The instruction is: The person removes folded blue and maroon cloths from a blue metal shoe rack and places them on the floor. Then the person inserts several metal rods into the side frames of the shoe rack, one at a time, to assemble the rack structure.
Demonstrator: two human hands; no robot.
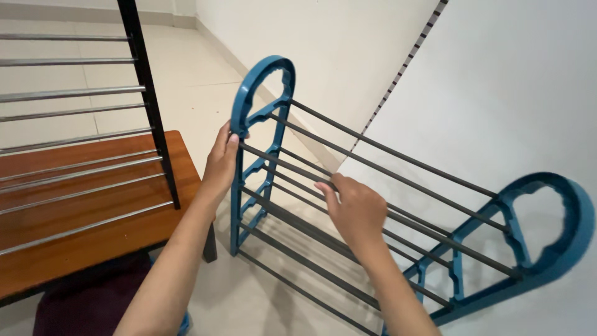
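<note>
Item: blue plastic shoe rack, grey rods, standing on the tiled floor against the white wall. I am gripping its near end frame with my left hand, fingers closed round the edge. My right hand is curling over a middle rod. Best practice, I judge: bracing the frame firmly while working that rod squarely. Beside: wooden counter, black-and-steel rack.

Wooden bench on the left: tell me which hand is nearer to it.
Left. The left hand grips the blue rack side frame just beside the wooden bench; the right hand holds a grey rod farther away.
</note>
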